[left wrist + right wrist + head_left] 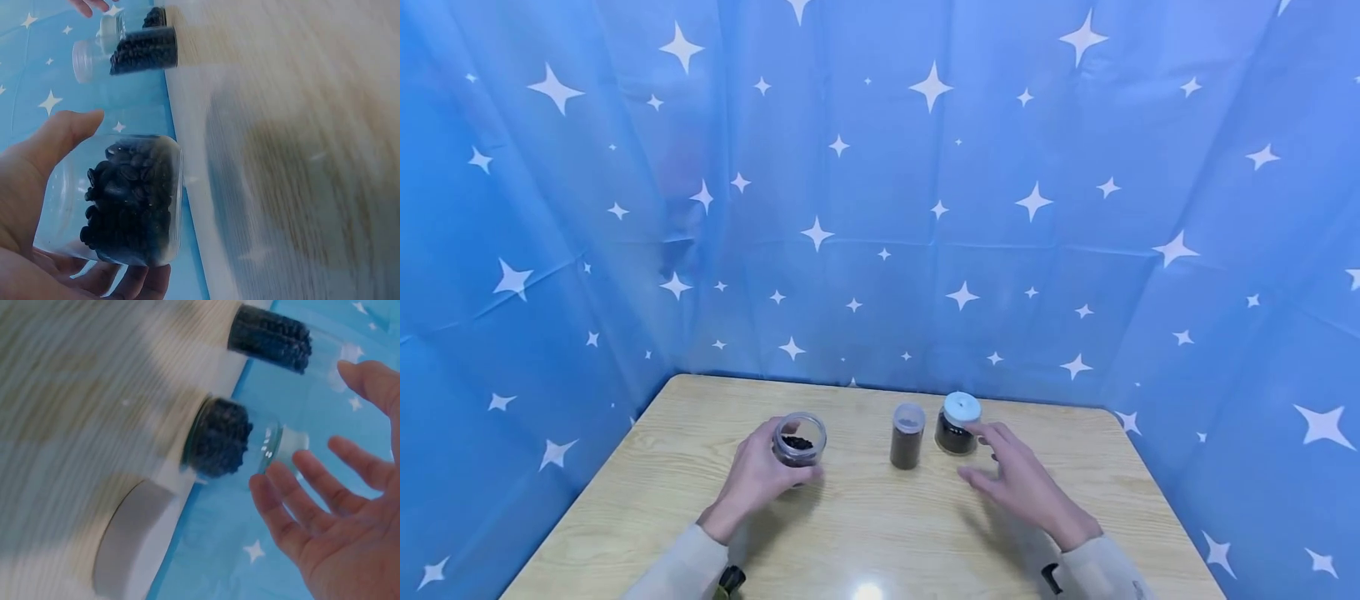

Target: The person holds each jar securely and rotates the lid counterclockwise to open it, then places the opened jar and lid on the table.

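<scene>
My left hand (763,471) grips a clear jar (134,200) of dark coffee beans, fingers and thumb around its sides. Its mouth shows no lid in the head view; I cannot tell whether its base touches the table. My right hand (1011,479) is beside a glass jar (222,437) with a pale blue lid (962,407) and dark beans inside. Its fingers are spread and grip nothing; fingertips overlap the lid in view, contact unclear. Left of that jar stands a narrow clear container (907,446) with dark contents and a translucent top.
The jars are on a light wooden table (857,533). A blue curtain (880,317) with white stars hangs behind and at both sides. A pale curved shape (128,540) lies low in the right wrist view; its kind is unclear.
</scene>
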A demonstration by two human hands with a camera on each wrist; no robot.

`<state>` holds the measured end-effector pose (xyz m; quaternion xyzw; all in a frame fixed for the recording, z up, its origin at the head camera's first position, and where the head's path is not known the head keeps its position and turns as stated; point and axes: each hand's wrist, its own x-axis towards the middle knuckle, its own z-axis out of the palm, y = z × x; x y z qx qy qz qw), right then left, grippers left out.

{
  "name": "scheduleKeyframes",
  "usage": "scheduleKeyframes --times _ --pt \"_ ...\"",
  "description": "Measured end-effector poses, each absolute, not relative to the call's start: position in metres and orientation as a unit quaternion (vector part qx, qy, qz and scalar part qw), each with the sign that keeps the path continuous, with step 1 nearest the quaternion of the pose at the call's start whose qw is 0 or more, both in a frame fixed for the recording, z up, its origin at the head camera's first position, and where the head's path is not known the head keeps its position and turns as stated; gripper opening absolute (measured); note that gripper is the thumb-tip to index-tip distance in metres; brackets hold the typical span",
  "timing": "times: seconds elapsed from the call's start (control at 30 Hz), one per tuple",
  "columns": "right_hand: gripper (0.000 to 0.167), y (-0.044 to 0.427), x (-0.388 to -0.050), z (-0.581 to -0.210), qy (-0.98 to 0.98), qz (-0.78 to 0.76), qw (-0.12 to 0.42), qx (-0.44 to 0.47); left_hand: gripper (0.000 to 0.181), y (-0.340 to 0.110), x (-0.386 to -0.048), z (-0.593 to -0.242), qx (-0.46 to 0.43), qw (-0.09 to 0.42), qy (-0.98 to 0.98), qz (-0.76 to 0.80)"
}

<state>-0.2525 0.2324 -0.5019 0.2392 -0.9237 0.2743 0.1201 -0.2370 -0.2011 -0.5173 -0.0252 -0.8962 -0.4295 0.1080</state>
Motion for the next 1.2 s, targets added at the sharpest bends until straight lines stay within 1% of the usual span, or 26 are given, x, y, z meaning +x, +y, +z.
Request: scheduleKeyframes --times 0.17,0.47,0.77,0.97,1.1,1.2 --pt "0.067 0.218 -0.259 -0.499 -0.920 0.299 0.091 0.236 0.090 -0.209 -0.242 -0.516 -0.012 0.104 -0.898 -0.427" --pt "0.070 0.199 -0.261 -0.514 -0.905 0.359 0.036 0.227 0.092 -0.216 -0.249 -0.523 -0.010 0.103 -0.903 -0.417" --pt "0.074 0.186 -0.267 -0.518 -0.898 0.376 0.012 0.227 0.094 -0.213 -0.256 -0.526 -0.006 0.091 -0.908 -0.409" --pt "0.080 0.179 -0.271 -0.519 -0.899 0.382 -0.007 0.215 0.095 -0.210 -0.263 -0.529 0.005 0.079 -0.910 -0.408" --pt "0.079 0.176 -0.277 -0.520 -0.897 0.396 -0.017 0.196 0.097 -0.207 -0.269 -0.527 0.013 0.071 -0.907 -0.416" --pt "0.078 0.175 -0.281 -0.521 -0.897 0.398 -0.019 0.192 0.102 -0.205 -0.272 -0.526 0.014 0.057 -0.903 -0.425"
